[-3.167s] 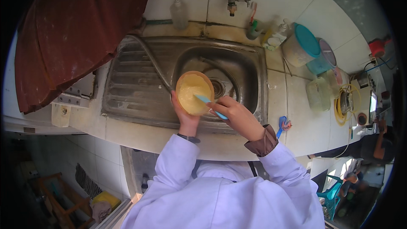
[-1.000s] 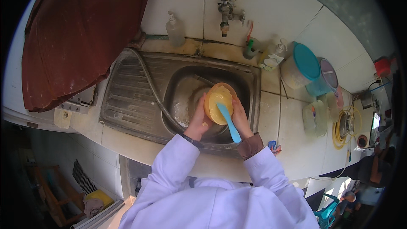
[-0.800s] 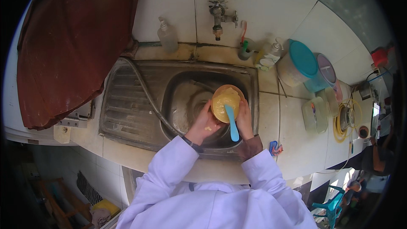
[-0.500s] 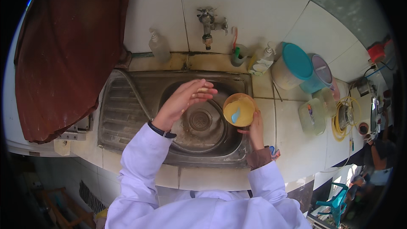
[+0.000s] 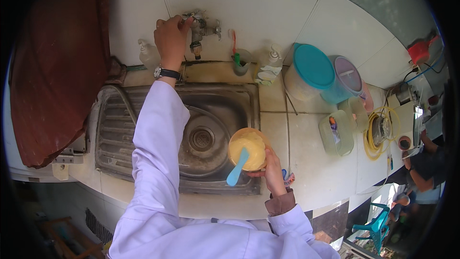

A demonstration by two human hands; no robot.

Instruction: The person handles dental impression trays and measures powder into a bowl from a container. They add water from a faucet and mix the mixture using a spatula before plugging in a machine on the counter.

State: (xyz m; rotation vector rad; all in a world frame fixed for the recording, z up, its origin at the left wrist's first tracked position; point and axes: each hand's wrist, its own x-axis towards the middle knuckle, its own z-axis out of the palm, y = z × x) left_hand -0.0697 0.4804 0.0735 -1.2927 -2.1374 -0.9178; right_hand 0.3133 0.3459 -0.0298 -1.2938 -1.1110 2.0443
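Observation:
My left hand [image 5: 171, 37] is raised to the metal wall tap [image 5: 197, 36], its fingers closed around the handle on the tap's left side. The handle is mostly hidden by the hand. In my right hand [image 5: 273, 170] is an orange bowl [image 5: 262, 137], held by its right side over the near right part of the steel sink [image 5: 225, 188]. A thick, pale yellow mass fills much of the bowl. Stuck in it is a light blue spoon or spatula [image 5: 235, 172], whose outer end hangs over the near rim. No water shows at the tap's spout.
Along the wall stand a pump bottle [image 5: 149, 56], a cup with brushes [image 5: 241, 66], another pump bottle [image 5: 269, 69] and lidded tubs [image 5: 314, 67]. A clear container [image 5: 336, 134] and coiled yellow hose [image 5: 383, 127] lie rightward. A brown cloth [image 5: 60, 67] hangs left.
My left hand has gone from above the sink up to the tap and closed on its handle. The bowl has shifted nearer and left in view, and the blue utensil now hangs over its rim.

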